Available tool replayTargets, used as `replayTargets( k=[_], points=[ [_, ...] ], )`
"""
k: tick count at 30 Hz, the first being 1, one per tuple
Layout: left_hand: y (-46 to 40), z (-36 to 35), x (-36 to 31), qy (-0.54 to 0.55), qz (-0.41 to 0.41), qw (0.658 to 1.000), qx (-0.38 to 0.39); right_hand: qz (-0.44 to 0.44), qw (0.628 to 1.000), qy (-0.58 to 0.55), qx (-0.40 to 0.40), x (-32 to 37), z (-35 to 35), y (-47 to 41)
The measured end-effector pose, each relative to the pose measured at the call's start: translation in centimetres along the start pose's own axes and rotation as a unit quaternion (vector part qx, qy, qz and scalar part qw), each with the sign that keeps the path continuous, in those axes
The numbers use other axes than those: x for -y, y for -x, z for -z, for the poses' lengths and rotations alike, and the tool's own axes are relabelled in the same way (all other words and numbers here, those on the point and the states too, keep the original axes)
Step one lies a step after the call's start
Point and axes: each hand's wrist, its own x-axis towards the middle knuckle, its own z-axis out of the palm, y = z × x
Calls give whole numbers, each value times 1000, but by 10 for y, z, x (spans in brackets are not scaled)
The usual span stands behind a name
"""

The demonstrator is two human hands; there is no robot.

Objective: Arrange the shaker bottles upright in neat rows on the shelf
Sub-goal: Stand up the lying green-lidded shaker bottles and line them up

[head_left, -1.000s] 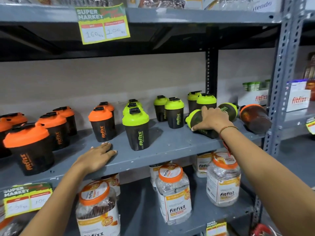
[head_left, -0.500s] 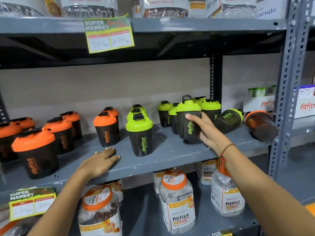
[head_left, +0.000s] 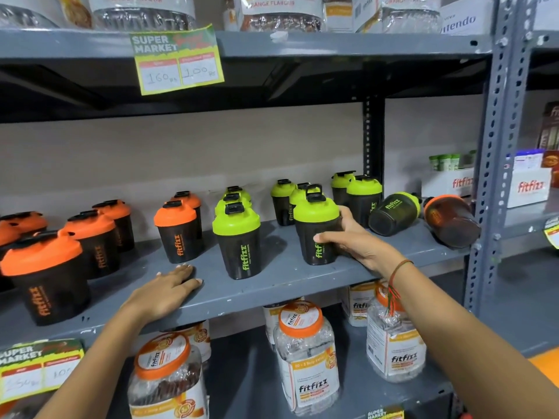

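My right hand (head_left: 352, 241) is wrapped around an upright green-lidded shaker bottle (head_left: 316, 225) standing on the grey shelf (head_left: 272, 285), right of the front green-lidded bottle (head_left: 237, 240). More green-lidded bottles stand behind in rows. Orange-lidded bottles (head_left: 45, 276) stand upright in rows on the left. Two bottles lie on their sides at the right end: a green-lidded one (head_left: 393, 213) and an orange-lidded one (head_left: 450, 220). My left hand (head_left: 169, 288) rests flat on the shelf's front edge, fingers spread, holding nothing.
Clear jars with orange lids (head_left: 305, 355) fill the shelf below. A price tag (head_left: 178, 58) hangs from the shelf above, which carries packaged goods. A perforated grey upright (head_left: 496, 146) bounds the shelf on the right; white boxes (head_left: 529, 186) sit beyond it.
My right hand stood the lying green-lidded bottle upright and slid it toward the shelf front, next to the front green bottle. My left hand stayed on the shelf edge.
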Motion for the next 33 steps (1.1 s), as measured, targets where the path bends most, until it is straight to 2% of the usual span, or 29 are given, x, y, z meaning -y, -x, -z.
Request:
replayTargets(
  k=[2, 4, 7, 9, 10, 14, 18, 25, 33],
  points=[
    [0, 0, 0, 1, -3, 1000, 2, 3, 998, 63, 5, 10, 11, 5],
    [0, 0, -1, 0, -7, 1000, 4, 29, 997, 60, -48, 27, 26, 5],
    [-2, 0, 0, -6, -21, 1000, 12, 67, 964, 39, -253, 52, 54, -11],
    [-2, 0, 0, -6, -24, 1000, 11, 47, 923, 114, -364, 58, 75, -26],
    [-2, 0, 0, -6, -26, 1000, 9, 19, 905, 160, -395, 56, 85, -34],
    [-1, 0, 3, -5, -36, 999, 5, -115, 865, 295, -390, 41, 103, -54],
    [-2, -1, 4, 7, -30, 999, 6, -184, 838, 342, -383, 22, 109, -65],
    [-5, 0, 7, 5, -27, 1000, 9, -173, 823, 353, -411, 3, 106, -77],
    [1, 0, 2, 2, -28, 1000, -9, -102, 844, 256, -459, -2, 102, -62]
  ],
)
